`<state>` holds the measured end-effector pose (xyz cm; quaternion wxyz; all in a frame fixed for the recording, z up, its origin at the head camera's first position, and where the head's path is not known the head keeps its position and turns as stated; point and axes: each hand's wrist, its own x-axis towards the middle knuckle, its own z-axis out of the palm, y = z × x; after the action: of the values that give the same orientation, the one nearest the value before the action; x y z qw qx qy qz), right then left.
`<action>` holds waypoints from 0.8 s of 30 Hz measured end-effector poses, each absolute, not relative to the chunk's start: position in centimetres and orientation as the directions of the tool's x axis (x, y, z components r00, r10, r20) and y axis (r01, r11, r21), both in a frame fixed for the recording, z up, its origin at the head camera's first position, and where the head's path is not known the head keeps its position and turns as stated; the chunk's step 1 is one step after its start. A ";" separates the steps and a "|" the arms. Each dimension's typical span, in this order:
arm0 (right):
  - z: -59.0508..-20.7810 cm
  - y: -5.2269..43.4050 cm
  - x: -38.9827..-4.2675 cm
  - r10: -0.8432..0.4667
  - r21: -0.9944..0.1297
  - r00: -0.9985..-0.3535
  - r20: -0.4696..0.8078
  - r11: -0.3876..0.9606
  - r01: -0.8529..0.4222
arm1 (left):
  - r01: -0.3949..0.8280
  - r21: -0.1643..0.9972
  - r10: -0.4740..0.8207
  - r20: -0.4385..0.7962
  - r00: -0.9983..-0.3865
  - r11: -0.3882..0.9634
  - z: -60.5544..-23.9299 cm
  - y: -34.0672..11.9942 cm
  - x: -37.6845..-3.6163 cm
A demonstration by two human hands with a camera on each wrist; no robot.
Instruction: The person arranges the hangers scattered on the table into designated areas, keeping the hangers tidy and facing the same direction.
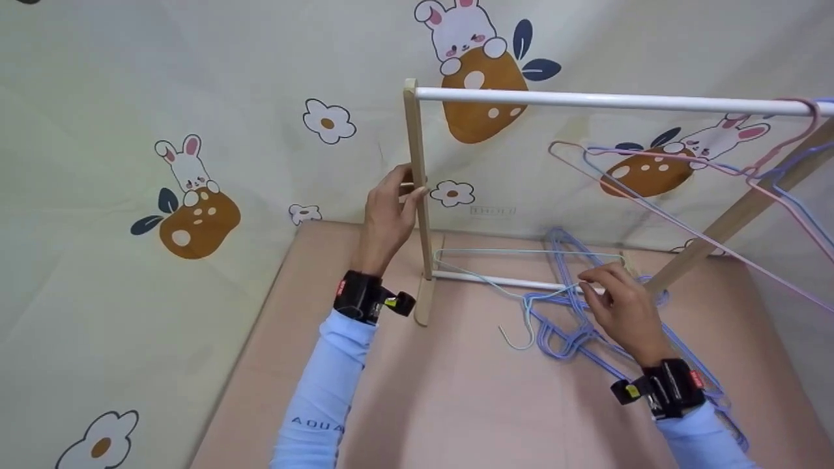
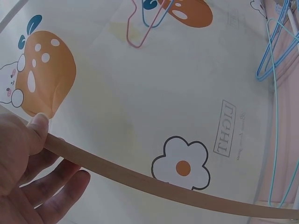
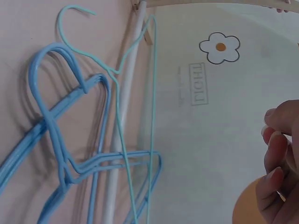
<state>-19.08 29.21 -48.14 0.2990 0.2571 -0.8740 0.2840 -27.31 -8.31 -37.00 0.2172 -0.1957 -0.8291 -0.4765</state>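
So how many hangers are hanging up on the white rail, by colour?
Pink hanger: 1
Blue hanger: 1
Total on the rail: 2

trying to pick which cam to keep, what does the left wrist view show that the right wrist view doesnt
Only the left wrist view shows the left hand, thumb and fingers gripping the wooden post, and a pink hanger hanging at the top.

Only the right wrist view shows the right hand fingers, the pale teal hanger's hook and the white bottom bar.

Both show the blue hangers and the flower-print backdrop.
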 end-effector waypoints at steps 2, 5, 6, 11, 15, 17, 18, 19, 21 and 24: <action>-48.8 29.0 -19.2 -0.286 -0.352 -0.712 0.641 0.715 -0.604 | 0.537 0.703 0.119 0.552 -0.825 0.467 -37.0 -8.3 -27.3; -49.6 28.8 -19.4 -0.292 -0.373 -0.754 0.588 0.729 -0.574 | 0.546 0.692 0.122 0.561 -0.818 0.473 -37.1 -8.3 -27.4; -49.8 28.7 -19.4 -0.296 -0.379 -0.767 0.569 0.733 -0.565 | 0.547 0.687 0.123 0.565 -0.816 0.479 -37.0 -8.3 -27.4; -50.8 28.5 -19.6 -0.301 -0.390 -0.809 0.506 0.756 -0.525 | 0.550 0.672 0.125 0.571 -0.811 0.496 -37.0 -8.4 -27.4; -51.6 28.5 -19.9 -0.287 -0.391 -0.833 0.472 0.779 -0.490 | 0.545 0.674 0.124 0.566 -0.815 0.499 -36.9 -8.3 -27.5; -52.0 28.5 -20.0 -0.286 -0.387 -0.839 0.463 0.787 -0.481 | 0.540 0.675 0.123 0.562 -0.818 0.502 -36.8 -8.3 -27.5; -52.3 28.5 -20.1 -0.285 -0.386 -0.841 0.460 0.789 -0.478 | 0.539 0.676 0.123 0.561 -0.818 0.503 -36.9 -8.3 -27.5; -52.6 28.5 -20.2 -0.285 -0.388 -0.843 0.457 0.788 -0.477 | 0.538 0.678 0.121 0.560 -0.819 0.501 -36.9 -8.3 -27.4; -53.2 28.5 -20.4 -0.287 -0.388 -0.844 0.453 0.789 -0.476 | 0.535 0.687 0.118 0.556 -0.823 0.492 -36.9 -8.3 -27.4; -54.2 28.6 -20.5 -0.276 -0.399 -0.854 0.442 0.792 -0.462 | 0.532 0.700 0.114 0.550 -0.827 0.477 -37.0 -8.2 -27.3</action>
<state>-20.51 28.56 -54.18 0.1835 0.1988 -0.9286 0.2540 -27.35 -8.24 -36.99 0.2207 -0.1943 -0.8304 -0.4732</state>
